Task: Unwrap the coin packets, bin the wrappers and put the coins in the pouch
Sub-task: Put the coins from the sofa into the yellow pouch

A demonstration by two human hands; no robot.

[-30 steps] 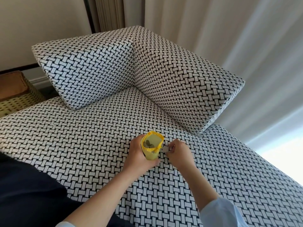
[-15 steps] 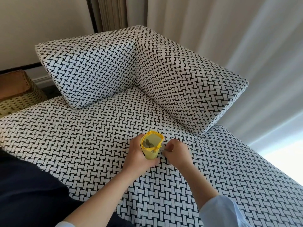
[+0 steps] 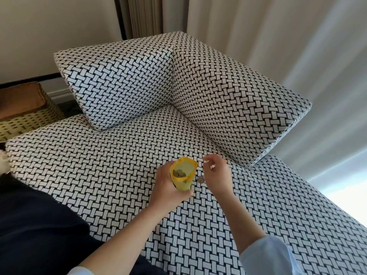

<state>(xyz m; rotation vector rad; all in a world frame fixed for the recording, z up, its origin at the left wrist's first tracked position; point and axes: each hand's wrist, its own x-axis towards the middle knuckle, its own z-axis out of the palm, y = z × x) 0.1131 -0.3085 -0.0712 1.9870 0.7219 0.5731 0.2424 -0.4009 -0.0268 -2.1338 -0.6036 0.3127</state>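
My L hand clamped round the yellow soft-sided pouch, R hand fingertips pinched, poss. on sth tiny, can't tell; I'd keep its mouth wide, release dead-centre.

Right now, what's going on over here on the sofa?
A person is gathering coins on a black-and-white patterned sofa. Their left hand grips a yellow pouch, held upright with its mouth open, and several coins sit inside. Their right hand is raised just beside the pouch's mouth with the fingertips pinched together; whether they hold anything is too small to tell. One loose coin lies on the seat between the pouch and that hand.
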